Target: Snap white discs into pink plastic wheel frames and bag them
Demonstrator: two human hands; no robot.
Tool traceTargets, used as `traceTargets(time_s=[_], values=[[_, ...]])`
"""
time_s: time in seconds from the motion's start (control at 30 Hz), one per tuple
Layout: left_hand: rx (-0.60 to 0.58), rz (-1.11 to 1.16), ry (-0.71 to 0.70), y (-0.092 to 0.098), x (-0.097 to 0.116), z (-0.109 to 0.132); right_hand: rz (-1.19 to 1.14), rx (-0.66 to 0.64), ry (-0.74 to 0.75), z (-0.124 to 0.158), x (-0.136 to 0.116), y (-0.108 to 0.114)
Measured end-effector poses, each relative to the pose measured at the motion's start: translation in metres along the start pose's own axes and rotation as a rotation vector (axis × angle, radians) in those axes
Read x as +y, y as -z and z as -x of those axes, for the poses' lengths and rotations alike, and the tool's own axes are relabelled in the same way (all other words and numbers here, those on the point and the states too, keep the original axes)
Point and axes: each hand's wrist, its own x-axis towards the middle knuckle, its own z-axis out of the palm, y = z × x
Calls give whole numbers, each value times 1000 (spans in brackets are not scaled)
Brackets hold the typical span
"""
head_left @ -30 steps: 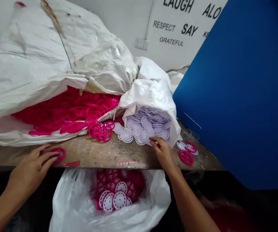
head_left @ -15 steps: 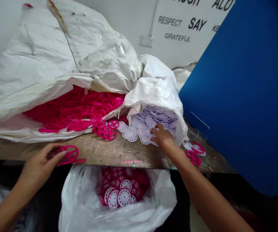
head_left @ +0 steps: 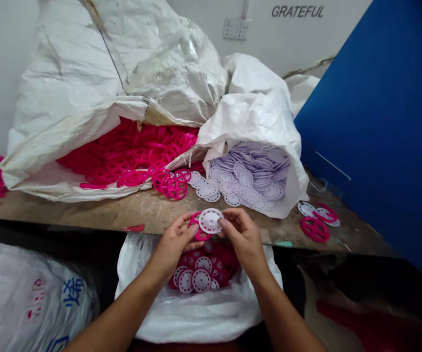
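Note:
My left hand (head_left: pixel 177 239) is closed on a pink spoked plastic ring (head_left: pixel 197 231). Between thumb and fingers my right hand (head_left: pixel 242 234) pinches a white slotted disc (head_left: pixel 211 221), which overlaps the front of the ring. Both parts are held together above the front edge of the bench. Below them hangs an open white bag (head_left: pixel 152 313) containing pink rings with white discs on them (head_left: pixel 201 279). Behind the hands, loose white discs (head_left: pixel 249 181) spill from a white sack (head_left: pixel 265 115), and pink rings (head_left: pixel 168 183) lie beside them.
A large white sack (head_left: pixel 64 93) full of pink rings lies open on the worn bench (head_left: pixel 111 212). Several loose parts (head_left: pixel 315 230) sit at the bench's right end, beside a blue panel (head_left: pixel 387 122). Another filled bag (head_left: pixel 23 293) stands at lower left.
My right hand has left the sack of discs and now holds a white disc. My left hand has moved right with the pink ring, bringing the two parts together. The view has tilted down.

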Motion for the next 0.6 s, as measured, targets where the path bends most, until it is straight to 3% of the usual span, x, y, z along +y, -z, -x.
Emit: traceTargets(time_s=[0.17,0.37,0.47,0.6], values=[[2,-173,-104,-3,-7,5,264,-43,161,7,3,-6],[67,-610,-410,0,-6,5,162,-241,-10,6,4,-6],[47,-528,-366,-2,-7,6,92,-181,-48,8,6,-6],[-77,-276,-145,-4,-10,11,-87,-210,-133,11,8,-1]])
